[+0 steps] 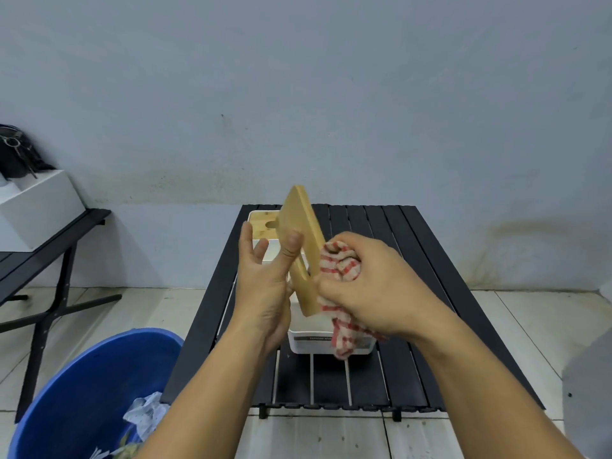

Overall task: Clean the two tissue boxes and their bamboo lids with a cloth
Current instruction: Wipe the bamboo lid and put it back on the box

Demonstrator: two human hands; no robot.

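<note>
A bamboo lid (303,220) is held up on edge above the near white tissue box (309,336). My left hand (268,279) steadies it, thumb pressed on its left face, the other fingers spread straight. My right hand (367,286) grips a bunched red-and-white checked cloth (341,265) against the lid's right face; the cloth's tail hangs over the near box's front. Behind, a second white tissue box (261,253) still carries its bamboo lid (263,223) with a round hole.
Both boxes stand on a low black slatted table (414,326). A blue tub (96,385) holding crumpled paper is on the floor at the lower left. Another black table (49,253) with a white box and a dark bag stands at the left, against the wall.
</note>
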